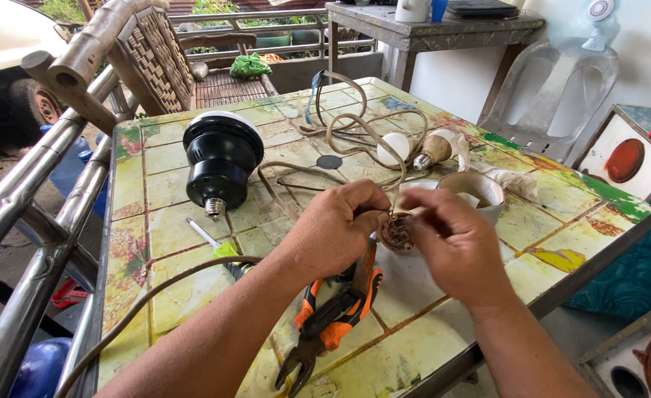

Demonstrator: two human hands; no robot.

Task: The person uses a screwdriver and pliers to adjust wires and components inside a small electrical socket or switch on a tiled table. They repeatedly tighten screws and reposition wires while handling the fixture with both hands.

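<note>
Table: tiled top [163,221] bears everything.
Lamp: black bulb unit [222,158], long axis upright, screw base toward the viewer.
Pliers: orange-handled [333,317], jaws toward the near edge.
Left hand [336,225]: fingers pinched on round brown socket [397,233], above table centre-right.
Right hand [451,243]: fingertips closed on socket's top.

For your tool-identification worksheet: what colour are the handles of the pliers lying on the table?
The pliers have orange and black handles, seen in the head view.
</note>
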